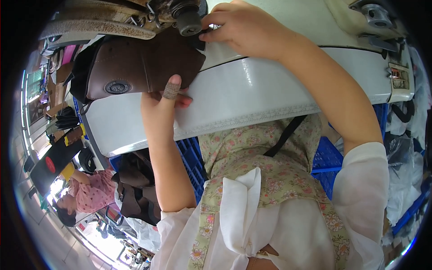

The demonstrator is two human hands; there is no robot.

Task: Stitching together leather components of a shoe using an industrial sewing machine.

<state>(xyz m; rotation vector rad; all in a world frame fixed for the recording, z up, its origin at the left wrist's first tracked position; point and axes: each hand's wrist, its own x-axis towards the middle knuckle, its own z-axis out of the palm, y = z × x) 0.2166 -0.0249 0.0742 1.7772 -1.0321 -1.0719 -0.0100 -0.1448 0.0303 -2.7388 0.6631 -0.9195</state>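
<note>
Workshop floor, cluttered; white bench (252,96) runs across the upper half of the head view, near edge bowed by the lens. Sewing machine (135,18) sits at bench's far left corner, dark roller foot (188,20) hanging down from it.

Brown leather piece (144,65) lies at bench's left end under the roller foot, round embossed badge (118,87) near its lower edge, black lining showing at its left side.

Left hand (159,105) closed on the leather's near edge, thumb on top, thumb tip wrapped in tan tape (171,91); fingers underneath, hidden. Right hand (243,27) reaches across bench's far edge, fingers curled narrow, tips pressing the leather just beside the roller foot; no full grasp visible.

Below the bench's near edge: blue crates (326,157), one either side of the lap, floral apron, white sleeves. Pile of brown leather parts (135,189) beside the left crate. Another person in pink (92,191) sits at lower left, well apart. White machine body (360,18) at bench's far right corner.
</note>
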